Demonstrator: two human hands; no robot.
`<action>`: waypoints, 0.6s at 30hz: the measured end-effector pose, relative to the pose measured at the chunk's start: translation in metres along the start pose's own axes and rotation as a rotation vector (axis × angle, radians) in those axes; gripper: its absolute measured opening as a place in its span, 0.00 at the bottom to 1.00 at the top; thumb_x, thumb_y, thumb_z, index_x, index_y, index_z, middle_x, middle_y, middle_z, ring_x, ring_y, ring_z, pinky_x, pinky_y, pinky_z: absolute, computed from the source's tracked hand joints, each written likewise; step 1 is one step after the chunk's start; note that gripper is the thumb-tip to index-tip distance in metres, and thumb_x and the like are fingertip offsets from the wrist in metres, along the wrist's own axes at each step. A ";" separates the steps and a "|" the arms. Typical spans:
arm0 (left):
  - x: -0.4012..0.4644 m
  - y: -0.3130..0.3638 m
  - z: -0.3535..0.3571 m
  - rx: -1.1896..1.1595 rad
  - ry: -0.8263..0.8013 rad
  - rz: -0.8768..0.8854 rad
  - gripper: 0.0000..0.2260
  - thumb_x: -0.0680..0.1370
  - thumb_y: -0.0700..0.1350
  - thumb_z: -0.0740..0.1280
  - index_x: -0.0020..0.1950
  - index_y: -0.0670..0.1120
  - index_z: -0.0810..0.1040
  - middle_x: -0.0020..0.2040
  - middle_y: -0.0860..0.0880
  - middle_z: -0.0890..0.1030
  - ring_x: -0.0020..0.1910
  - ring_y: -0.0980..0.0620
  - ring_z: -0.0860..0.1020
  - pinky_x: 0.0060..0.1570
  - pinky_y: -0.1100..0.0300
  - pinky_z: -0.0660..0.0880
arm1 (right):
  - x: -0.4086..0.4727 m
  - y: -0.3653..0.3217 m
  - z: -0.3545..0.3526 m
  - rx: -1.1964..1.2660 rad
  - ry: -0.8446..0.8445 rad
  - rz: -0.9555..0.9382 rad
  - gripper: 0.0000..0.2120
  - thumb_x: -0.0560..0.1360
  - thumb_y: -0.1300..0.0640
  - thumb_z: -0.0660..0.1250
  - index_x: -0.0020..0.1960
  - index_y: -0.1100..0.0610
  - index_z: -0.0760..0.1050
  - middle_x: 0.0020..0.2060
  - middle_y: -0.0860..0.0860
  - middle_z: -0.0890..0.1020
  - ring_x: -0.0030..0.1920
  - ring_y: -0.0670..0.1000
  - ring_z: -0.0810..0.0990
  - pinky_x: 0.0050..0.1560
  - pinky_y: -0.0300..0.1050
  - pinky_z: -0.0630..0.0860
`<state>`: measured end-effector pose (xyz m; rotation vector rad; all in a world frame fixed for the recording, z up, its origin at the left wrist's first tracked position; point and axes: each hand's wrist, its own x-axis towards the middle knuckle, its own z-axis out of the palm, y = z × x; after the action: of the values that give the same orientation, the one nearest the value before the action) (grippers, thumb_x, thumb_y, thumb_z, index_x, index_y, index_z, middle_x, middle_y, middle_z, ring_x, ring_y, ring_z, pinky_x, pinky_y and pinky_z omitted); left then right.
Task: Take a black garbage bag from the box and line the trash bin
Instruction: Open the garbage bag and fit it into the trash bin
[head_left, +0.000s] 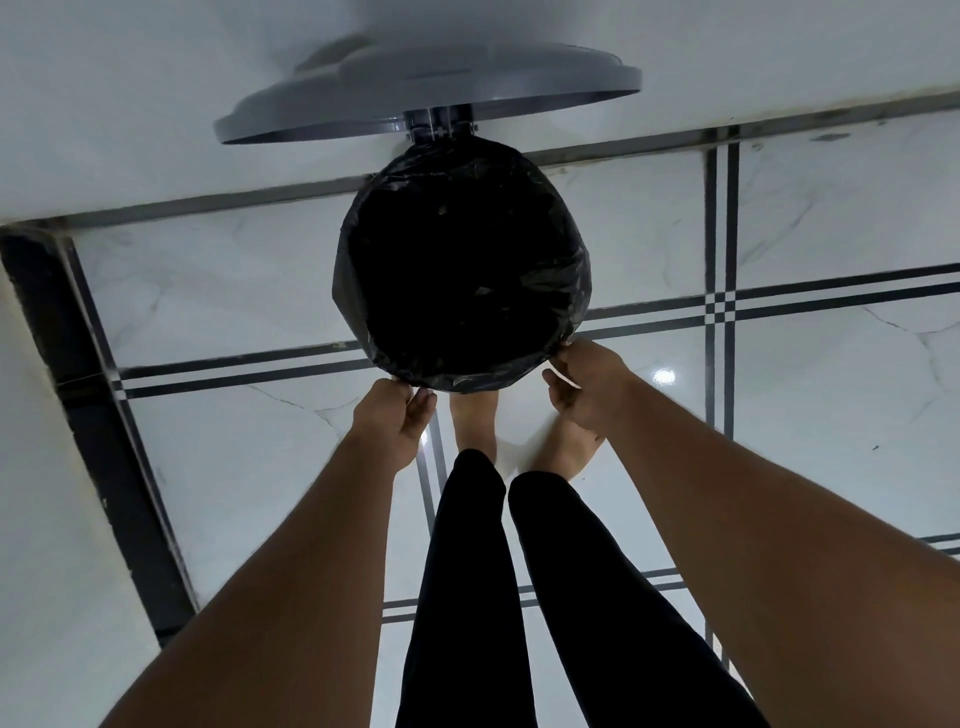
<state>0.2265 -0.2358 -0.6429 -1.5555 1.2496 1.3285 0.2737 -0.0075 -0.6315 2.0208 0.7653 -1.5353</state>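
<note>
White marble-look floor tiles (234, 467) with dark double stripes; pale wall behind. Left hand (393, 422) closed, fingers curled, pinching the near-left edge of the black garbage bag (563, 270) where it folds over the rim. Right hand (584, 385) likewise closed on the near-right edge of the bag, thumb on top. Bag already spread over the whole mouth of the round trash bin (457, 260), plastic wrinkled around the outside, interior dark. Bin body hidden under the bag. Grey lid (431, 85) stands open on its hinge at the far side, against the wall. Person's bare feet (475, 421) just below the bin, black trouser legs (467, 597) between the forearms.
</note>
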 end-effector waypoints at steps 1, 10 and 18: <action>0.002 0.002 -0.001 0.010 0.003 0.005 0.10 0.81 0.29 0.57 0.54 0.36 0.77 0.56 0.39 0.85 0.51 0.49 0.86 0.40 0.60 0.85 | 0.002 -0.003 0.000 -0.024 -0.007 0.004 0.03 0.84 0.60 0.69 0.54 0.54 0.81 0.45 0.48 0.88 0.43 0.50 0.85 0.37 0.40 0.77; -0.011 0.019 -0.003 0.199 0.080 0.127 0.14 0.87 0.36 0.62 0.71 0.35 0.78 0.64 0.38 0.85 0.61 0.42 0.86 0.66 0.50 0.83 | 0.004 -0.022 -0.005 -0.175 0.149 -0.220 0.10 0.84 0.63 0.60 0.55 0.60 0.81 0.47 0.53 0.84 0.44 0.54 0.82 0.40 0.43 0.74; -0.042 0.037 0.021 0.033 0.131 0.458 0.22 0.89 0.58 0.57 0.76 0.47 0.78 0.68 0.51 0.81 0.69 0.49 0.78 0.71 0.54 0.72 | -0.015 -0.023 0.022 -0.209 -0.013 -0.622 0.15 0.80 0.44 0.55 0.55 0.48 0.77 0.53 0.44 0.79 0.55 0.49 0.77 0.54 0.47 0.72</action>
<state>0.1855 -0.2165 -0.6041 -1.3995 1.7785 1.4892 0.2397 -0.0076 -0.6237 1.6965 1.5836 -1.6854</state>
